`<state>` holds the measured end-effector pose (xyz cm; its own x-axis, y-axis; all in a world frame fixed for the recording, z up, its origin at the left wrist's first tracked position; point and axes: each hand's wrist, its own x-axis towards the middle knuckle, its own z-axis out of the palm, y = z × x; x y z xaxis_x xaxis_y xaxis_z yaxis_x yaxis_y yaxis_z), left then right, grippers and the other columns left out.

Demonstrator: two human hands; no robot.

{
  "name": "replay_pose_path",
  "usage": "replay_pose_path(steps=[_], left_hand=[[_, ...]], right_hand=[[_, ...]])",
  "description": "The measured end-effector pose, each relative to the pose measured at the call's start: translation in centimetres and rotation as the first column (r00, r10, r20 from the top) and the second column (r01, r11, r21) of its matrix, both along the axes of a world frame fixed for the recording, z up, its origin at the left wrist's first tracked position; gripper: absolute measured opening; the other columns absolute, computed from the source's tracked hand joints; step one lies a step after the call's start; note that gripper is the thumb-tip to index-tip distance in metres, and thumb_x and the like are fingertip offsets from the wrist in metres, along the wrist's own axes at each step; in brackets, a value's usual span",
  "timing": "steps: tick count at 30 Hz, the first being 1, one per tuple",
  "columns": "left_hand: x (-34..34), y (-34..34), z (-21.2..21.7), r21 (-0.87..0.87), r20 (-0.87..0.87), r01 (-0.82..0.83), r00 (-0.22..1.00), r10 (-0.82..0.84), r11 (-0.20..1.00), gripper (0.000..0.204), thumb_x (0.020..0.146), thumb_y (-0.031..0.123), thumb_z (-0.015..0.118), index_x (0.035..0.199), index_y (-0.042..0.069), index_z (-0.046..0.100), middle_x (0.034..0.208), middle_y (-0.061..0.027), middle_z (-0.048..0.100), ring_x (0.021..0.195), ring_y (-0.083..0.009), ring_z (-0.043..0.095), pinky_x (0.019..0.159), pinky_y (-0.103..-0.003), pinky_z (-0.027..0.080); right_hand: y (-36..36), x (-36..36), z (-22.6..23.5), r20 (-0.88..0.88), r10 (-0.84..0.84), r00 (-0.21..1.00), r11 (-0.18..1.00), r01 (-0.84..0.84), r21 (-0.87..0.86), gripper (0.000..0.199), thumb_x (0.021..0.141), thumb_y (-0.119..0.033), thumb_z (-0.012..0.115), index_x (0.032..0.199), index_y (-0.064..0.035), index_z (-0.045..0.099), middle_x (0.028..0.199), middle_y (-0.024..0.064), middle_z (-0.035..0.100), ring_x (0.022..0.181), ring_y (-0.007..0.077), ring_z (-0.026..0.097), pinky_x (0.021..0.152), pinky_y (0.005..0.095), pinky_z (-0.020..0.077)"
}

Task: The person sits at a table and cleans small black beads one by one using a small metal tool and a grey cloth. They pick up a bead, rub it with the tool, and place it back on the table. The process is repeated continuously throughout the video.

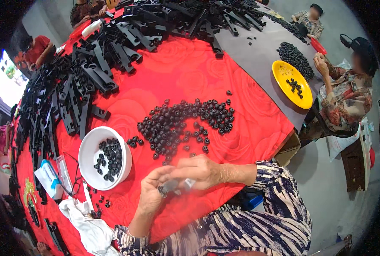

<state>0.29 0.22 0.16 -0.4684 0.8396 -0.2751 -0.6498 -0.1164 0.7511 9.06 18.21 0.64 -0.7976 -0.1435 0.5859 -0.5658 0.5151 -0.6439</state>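
Note:
Both my hands meet over the red cloth near the table's front edge. My left hand [150,192] is closed, its fingers pinched round a small greyish piece [170,186] that is too blurred to name. Across from it, my right hand [202,171] is also closed, fingers pressed together at that piece; its fingertips are smeared, and what they hold cannot be made out. Just beyond lies a spread of small black round parts [168,128] with holes. Left of my hands stands a white bowl [84,160] with several such parts inside.
Long black plastic pieces [98,77] heap along the far and left sides. A yellow plate [280,76] with black parts sits at right, before a seated person [347,91]. White cloth [85,222], glasses [75,186] and a blue-white packet [49,179] lie at left.

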Motion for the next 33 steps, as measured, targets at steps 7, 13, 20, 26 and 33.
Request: replay_pose_path(steps=[7, 13, 20, 26, 33], left_hand=[[-0.3, -0.5, 0.0, -0.026, 0.034, 0.087, 0.996, -0.086, 0.996, 0.020, 0.086, 0.008, 0.061, 0.103, -0.003, 0.060, 0.087, -0.0119, 0.066, 0.070, -0.0177, 0.065, 0.055, -0.028, 0.054], [-0.4, -0.9, -0.2, -0.023, 0.087, 0.185, 0.979, -0.182, 0.983, 0.022, 0.082, 0.009, 0.066, 0.099, -0.004, 0.063, 0.082, -0.0118, 0.066, 0.064, -0.0151, 0.062, 0.054, -0.028, 0.053], [-0.4, -0.9, -0.7, 0.002, 0.149, 0.186, 0.971, -0.184, 0.983, 0.025, 0.081, 0.010, 0.067, 0.100, -0.005, 0.063, 0.083, -0.0133, 0.066, 0.063, -0.0158, 0.061, 0.053, -0.029, 0.053], [-0.4, -0.4, 0.0, -0.062, 0.038, 0.221, 0.975, -0.219, 0.973, 0.022, 0.088, 0.013, 0.053, 0.096, -0.005, 0.062, 0.083, -0.0146, 0.065, 0.066, -0.0189, 0.061, 0.058, -0.028, 0.051], [0.6, -0.3, -1.1, -0.040, 0.019, 0.049, 0.999, -0.048, 0.998, 0.022, 0.090, 0.007, 0.052, 0.107, -0.004, 0.061, 0.081, -0.0074, 0.062, 0.065, -0.0119, 0.058, 0.055, -0.025, 0.049]], right_hand=[[0.2, -0.1, -0.1, 0.008, 0.106, 0.994, 0.992, -0.105, -0.071, 0.035, 0.075, -0.008, 0.070, 0.108, -0.0031, 0.062, 0.077, 0.0100, 0.057, 0.062, 0.0239, 0.059, 0.050, 0.0335, 0.0459], [0.4, 0.1, 0.1, 0.037, 0.168, 0.985, 0.982, -0.164, -0.098, 0.035, 0.076, -0.009, 0.071, 0.109, -0.0019, 0.062, 0.076, 0.0111, 0.056, 0.063, 0.0247, 0.058, 0.052, 0.0334, 0.0453], [0.1, -0.1, -0.2, 0.014, 0.141, 0.990, 0.971, -0.136, -0.194, 0.033, 0.075, -0.007, 0.071, 0.106, -0.0021, 0.063, 0.078, 0.0110, 0.056, 0.065, 0.0233, 0.058, 0.054, 0.0333, 0.0442], [0.3, 0.0, 0.3, -0.010, 0.099, 0.995, 0.988, -0.099, -0.121, 0.031, 0.074, -0.008, 0.072, 0.104, -0.0016, 0.063, 0.074, 0.0094, 0.055, 0.059, 0.0220, 0.057, 0.050, 0.0328, 0.0428], [-0.3, 0.0, -0.2, -0.199, -0.071, 0.977, 0.989, 0.096, 0.116, 0.038, 0.068, -0.006, 0.070, 0.105, 0.0007, 0.064, 0.063, 0.0059, 0.053, 0.051, 0.0208, 0.052, 0.046, 0.0349, 0.0391]])
